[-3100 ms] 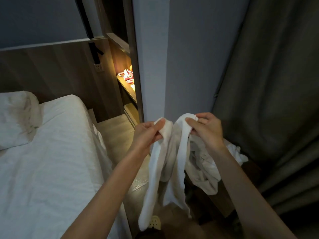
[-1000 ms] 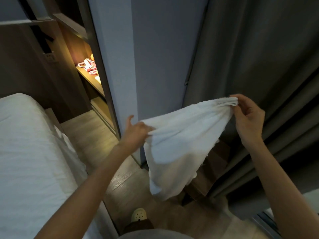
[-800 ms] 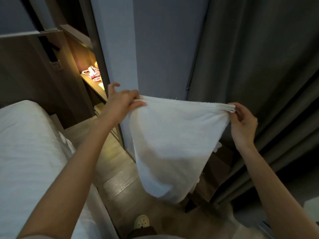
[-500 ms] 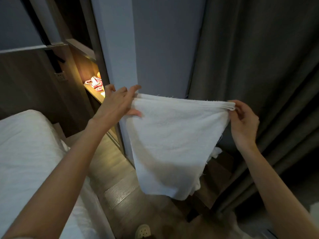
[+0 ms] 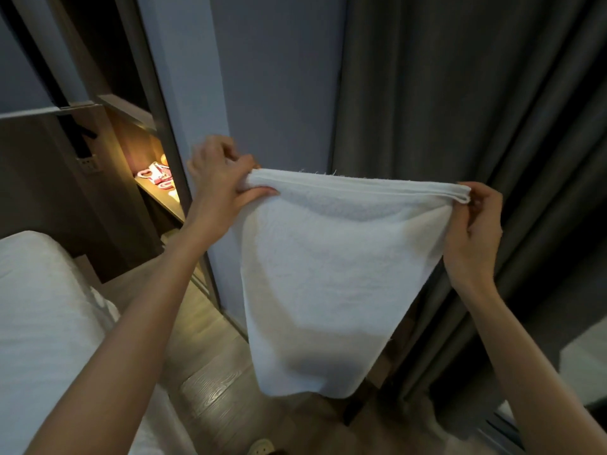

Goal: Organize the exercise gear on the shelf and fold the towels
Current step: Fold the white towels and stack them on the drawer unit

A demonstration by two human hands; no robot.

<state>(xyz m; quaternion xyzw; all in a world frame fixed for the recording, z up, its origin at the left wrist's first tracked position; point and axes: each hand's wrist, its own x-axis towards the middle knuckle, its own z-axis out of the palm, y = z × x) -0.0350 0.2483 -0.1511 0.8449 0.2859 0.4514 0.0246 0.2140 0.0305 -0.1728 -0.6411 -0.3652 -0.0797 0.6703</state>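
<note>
Step in hand: judged to be the aligning of a doubled top hem before the next fold.
Left grip: left hand (image 5: pixel 220 178) closed on one top corner of the white terry-cloth towel (image 5: pixel 328 280), thumb pressed along the front face, fingers curled over the hem.
Right grip: right hand (image 5: pixel 476 231) pinched shut on the opposite top corner, layers bunched slightly at the fingertips (image 5: pixel 470 205).
Towel position: held in mid-air between the two grips, top edge stretched near level, body hung below and narrowed to a rounded lower end.
Hem condition: two or more stacked edges visible between the grips; loose threads raised near the left grip.
Behind the grips: grey-blue wall panel (image 5: pixel 279 93) and dark grey pleated curtain (image 5: pixel 460 93).
Beyond the left grip: lit wooden wall shelf (image 5: pixel 161 198) with small pink-and-white items (image 5: pixel 157 177), too small to identify.
Below the left forearm: white-sheeted bed (image 5: pixel 42 323).
Technique, advised: even tension kept across both corners; layers squared at the right grip before folding; lower end checked for twist; corners brought together only once edges matched.
Risk, judged: uneven corners, skewed fold.
</note>
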